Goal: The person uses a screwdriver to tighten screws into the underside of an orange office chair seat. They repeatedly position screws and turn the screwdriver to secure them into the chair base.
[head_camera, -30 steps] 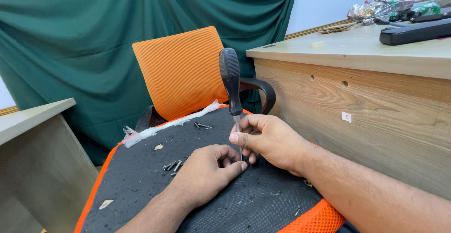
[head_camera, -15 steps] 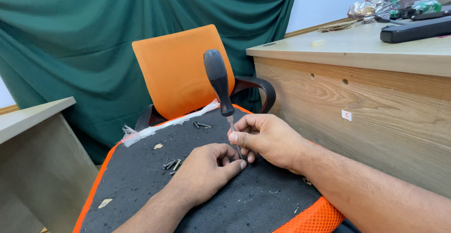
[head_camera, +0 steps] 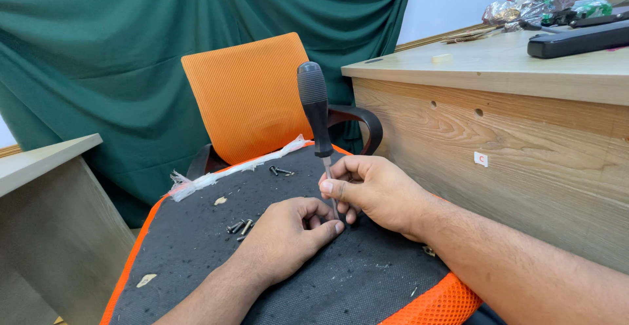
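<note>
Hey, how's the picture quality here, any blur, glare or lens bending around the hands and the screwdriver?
Head view: soft, even light, with no glare on the black ribbed-handled screwdriver; left hand, right hand and the loose dark screws on the black-covered orange seat panel look sharp; the wide lens stretches the right forearm and slants the wooden desk edges toward the frame's border.

Screwdriver (head_camera: 316,112) stands upright at centre on the seat base (head_camera: 196,246); loose screws (head_camera: 240,227) at 9 o'clock, chair backrest (head_camera: 246,95) at 12, worktop (head_camera: 498,69) at 3.
</note>
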